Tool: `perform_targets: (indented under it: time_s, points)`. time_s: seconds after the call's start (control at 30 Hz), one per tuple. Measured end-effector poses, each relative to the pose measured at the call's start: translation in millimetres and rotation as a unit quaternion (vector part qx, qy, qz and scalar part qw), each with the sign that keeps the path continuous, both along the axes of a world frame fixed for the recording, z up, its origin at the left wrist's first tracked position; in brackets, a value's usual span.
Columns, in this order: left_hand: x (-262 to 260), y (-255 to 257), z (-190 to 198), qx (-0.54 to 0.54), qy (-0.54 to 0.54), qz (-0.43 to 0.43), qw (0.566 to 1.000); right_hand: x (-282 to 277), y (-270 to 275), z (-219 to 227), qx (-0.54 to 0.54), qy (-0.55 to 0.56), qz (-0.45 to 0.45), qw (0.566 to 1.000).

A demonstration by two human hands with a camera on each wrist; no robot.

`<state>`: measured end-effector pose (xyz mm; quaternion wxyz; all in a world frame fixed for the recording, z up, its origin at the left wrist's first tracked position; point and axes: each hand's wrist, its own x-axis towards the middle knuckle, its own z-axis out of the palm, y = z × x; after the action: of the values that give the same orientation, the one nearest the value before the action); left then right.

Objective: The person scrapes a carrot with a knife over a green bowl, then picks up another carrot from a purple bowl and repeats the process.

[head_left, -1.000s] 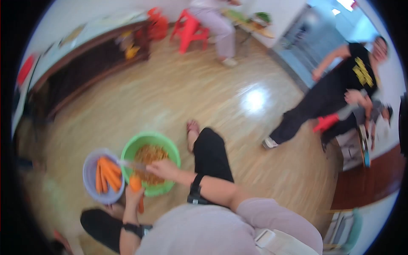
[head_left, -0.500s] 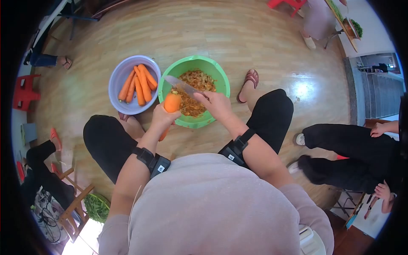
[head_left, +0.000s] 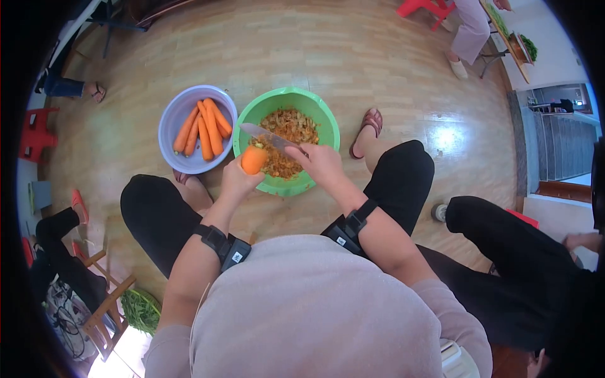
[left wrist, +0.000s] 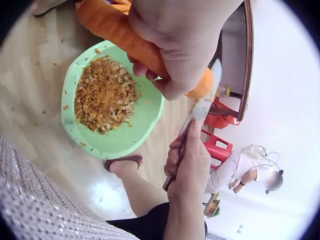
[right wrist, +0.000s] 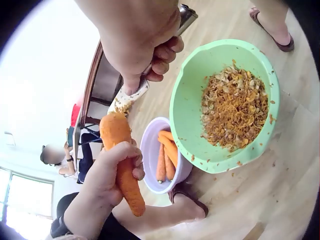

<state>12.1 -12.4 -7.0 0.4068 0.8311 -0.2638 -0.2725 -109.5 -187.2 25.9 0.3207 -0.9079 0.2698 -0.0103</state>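
My left hand (head_left: 241, 181) grips a thick orange carrot (right wrist: 131, 175) round its middle, with the stem end (head_left: 254, 160) pointing away from me. In my right hand (head_left: 320, 165) is a knife (head_left: 263, 134), the thumb lying along the blade's side. Bits of orange scrap cling to the blade, whose edge is right at the carrot's stem end in the right wrist view. Both hands are over the near side of a green basin (head_left: 327, 113), which holds a heap of orange and brownish scrapings (head_left: 295, 128).
Left of the green basin, a lavender basin (head_left: 165, 133) holds several carrots (head_left: 205, 129) on the wooden floor (head_left: 271, 47). My sandalled foot (head_left: 367, 131) is at the right. Another person's dark-trousered legs (head_left: 504, 246) are close on my right; a wooden chair (head_left: 110, 309) stands behind left.
The head view has swung down from the room to my lap and the basins. The carrot has tilted, hiding its lower end in that view. The person at right has shifted nearer.
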Motion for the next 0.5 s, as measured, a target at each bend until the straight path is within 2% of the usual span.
perform_targets:
  time_s: [0.07, 0.1, 0.17, 0.3, 0.37, 0.5]
  points:
    - [-3, -4, 13, 0.014, 0.149, 0.048, 0.988, 1, 6, 12, 0.025, -0.025, 0.002, 0.999]
    - [-4, -5, 15, 0.012, 0.151, 0.052, 0.987, 0, 7, 9, 0.024, -0.024, 0.006, 0.999]
    - [-5, -5, 17, 0.015, 0.257, 0.032, 0.966, -2, 10, 1, 0.001, -0.024, 0.045, 0.999]
    - [-7, -2, 13, 0.007, 0.322, 0.043, 0.946, -3, 3, -3, -0.038, -0.03, 0.002, 0.999]
    - [-6, -5, 21, -0.012, 0.402, 0.092, 0.911, -6, 0, -9, -0.056, -0.012, 0.003, 0.998]
    - [-9, -1, 17, -0.041, 0.422, 0.091, 0.901, -1, 10, 0, -0.04, -0.07, 0.018, 0.997]
